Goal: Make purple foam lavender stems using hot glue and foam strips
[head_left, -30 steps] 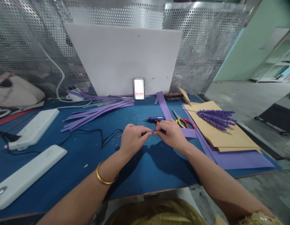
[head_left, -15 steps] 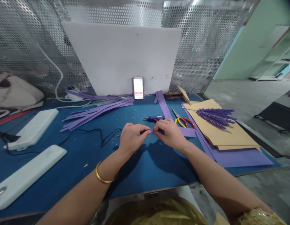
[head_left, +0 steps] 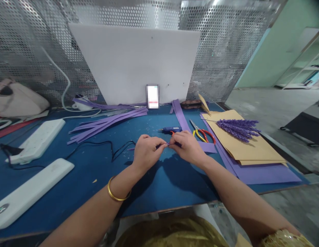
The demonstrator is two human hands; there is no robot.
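Note:
Both hands meet over the middle of the blue table, fingertips almost touching. My left hand [head_left: 149, 151] is closed in a pinch on a narrow purple strip [head_left: 168, 144], mostly hidden by the fingers. A thin purple end sticks out left of that hand. My right hand [head_left: 186, 145] pinches the same strip from the other side. Just beyond the hands lies a blue glue gun [head_left: 171, 129] with an orange-red trigger. Scissors [head_left: 202, 132] with red and yellow handles lie right of it. A wider purple piece [head_left: 208, 147] shows beside my right hand.
Cut purple strips [head_left: 107, 123] lie at back left. Tan sheets [head_left: 241, 149] over purple sheets [head_left: 270, 174] bear a purple lavender-like bunch [head_left: 238, 128] at right. A phone [head_left: 152, 96] leans on a white board [head_left: 138, 61]. A power strip [head_left: 37, 140] and black cord [head_left: 111, 145] are at left.
My left hand has shifted very slightly right, and its fingertips have closed in around the strip. The right hand keeps its pinch almost in place.

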